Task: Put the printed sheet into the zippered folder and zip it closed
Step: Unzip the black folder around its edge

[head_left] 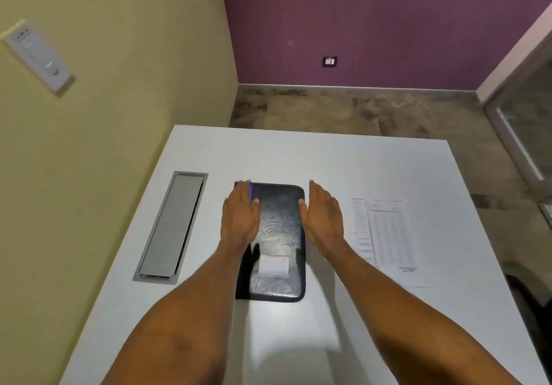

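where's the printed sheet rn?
In the head view, the printed sheet lies flat on the white table, right of the black folder, just beyond the right hand.

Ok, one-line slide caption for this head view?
Both hands, left and right, flank the closed black zippered folder; printed sheet waits alongside.

Print on the sheet (383, 232) and folder label (274, 266) is too blurred to read.

place: small office room | white desk (298, 157) with grey cable-access flap (171, 226), left | wall socket (329, 61) on purple wall, top centre | glazed door (528, 122), right edge
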### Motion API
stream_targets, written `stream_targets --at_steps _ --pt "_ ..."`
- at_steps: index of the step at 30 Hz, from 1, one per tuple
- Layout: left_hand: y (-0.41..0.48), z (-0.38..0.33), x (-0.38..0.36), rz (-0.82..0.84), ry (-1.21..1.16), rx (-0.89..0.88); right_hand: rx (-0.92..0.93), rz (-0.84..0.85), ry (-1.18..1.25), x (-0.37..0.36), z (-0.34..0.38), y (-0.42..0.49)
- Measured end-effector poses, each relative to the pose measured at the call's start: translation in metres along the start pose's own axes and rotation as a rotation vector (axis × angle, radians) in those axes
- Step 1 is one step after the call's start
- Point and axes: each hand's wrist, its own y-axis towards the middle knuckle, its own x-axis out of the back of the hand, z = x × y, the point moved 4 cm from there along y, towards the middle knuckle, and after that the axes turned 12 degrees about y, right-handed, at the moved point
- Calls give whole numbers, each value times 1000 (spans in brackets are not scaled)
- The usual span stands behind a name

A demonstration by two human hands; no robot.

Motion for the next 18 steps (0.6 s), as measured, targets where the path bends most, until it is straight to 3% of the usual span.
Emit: stream_targets --at_steps 11,18 --pt "56 63 -76 302 104 229 -120 192 -45 -79 -31 53" --pt "125 80 -102 343 162 221 -295 318 28 -113 -55 103"
